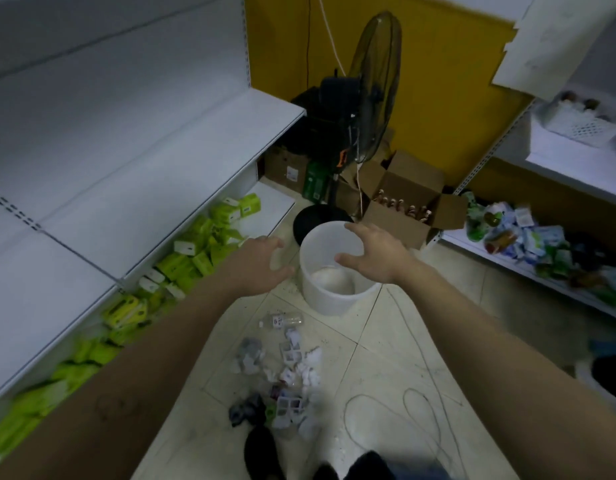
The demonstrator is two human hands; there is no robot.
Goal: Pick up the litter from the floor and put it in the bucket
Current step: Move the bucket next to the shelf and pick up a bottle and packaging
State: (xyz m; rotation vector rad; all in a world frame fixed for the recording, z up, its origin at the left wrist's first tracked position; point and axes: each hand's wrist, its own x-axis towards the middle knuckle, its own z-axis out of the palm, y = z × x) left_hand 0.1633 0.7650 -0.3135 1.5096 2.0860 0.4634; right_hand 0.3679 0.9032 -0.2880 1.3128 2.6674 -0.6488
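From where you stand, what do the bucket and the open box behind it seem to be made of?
The bucket looks like smooth white plastic: its thin wall seems slightly translucent, though blur leaves that unsure. The open box looks like brown cardboard: matte, with folded flaps.

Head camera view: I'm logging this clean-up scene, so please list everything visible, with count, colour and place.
bucket: one, white, on the floor ahead, something pale inside
litter: scattered pile, white, grey and clear scraps, floor nearer than the bucket
cord: one, pale, looped on the floor right of the litter
fan: one, black, standing behind the bucket
cardboard box: one open, brown, right of the fan base, bottles inside
green packs: many, lime green, bottom left shelf
mixed packets: many, green and white, low right shelf
left hand: one, open, empty, left of the bucket
right hand: one, fingers spread, over the bucket's rim
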